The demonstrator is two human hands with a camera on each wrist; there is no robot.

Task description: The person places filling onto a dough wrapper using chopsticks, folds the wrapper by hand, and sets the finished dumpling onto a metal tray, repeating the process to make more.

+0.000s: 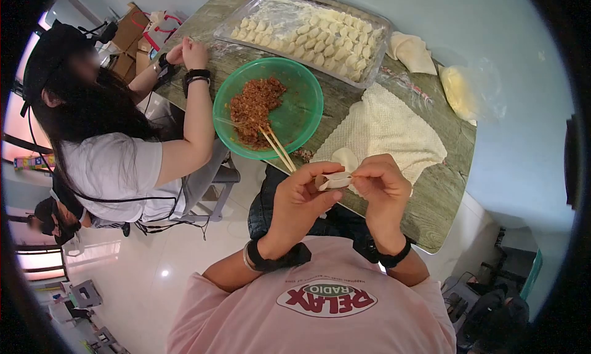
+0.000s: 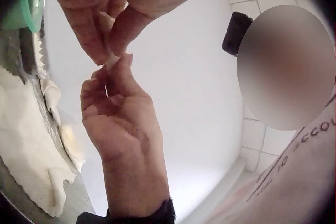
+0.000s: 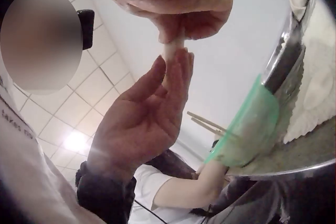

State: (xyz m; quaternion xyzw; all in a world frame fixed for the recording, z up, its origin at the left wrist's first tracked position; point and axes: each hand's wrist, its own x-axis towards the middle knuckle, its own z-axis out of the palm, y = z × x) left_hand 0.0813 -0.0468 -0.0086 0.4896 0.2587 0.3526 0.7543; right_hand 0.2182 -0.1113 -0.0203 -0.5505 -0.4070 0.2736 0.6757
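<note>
A folded dumpling (image 1: 335,180) is held in the air in front of the chest, its pale edge facing up in the head view. My left hand (image 1: 301,200) pinches one end between thumb and fingers. At the other end, my right hand (image 1: 385,197) pinches the edge of the dough with its fingertips. Most of the dumpling (image 3: 172,51) is covered by fingers in both wrist views. Just beyond the hands, a round dumpling wrapper (image 1: 345,158) lies at the near edge of a cream cloth (image 1: 400,129).
A green bowl (image 1: 308,102) of meat filling (image 1: 255,105) with chopsticks (image 1: 278,150) stands left of the cloth. Behind it sits a metal tray (image 1: 271,6) with rows of dumplings (image 1: 323,43). A bagged yellow item (image 1: 457,92) lies at right. Another person (image 1: 117,151) sits at left.
</note>
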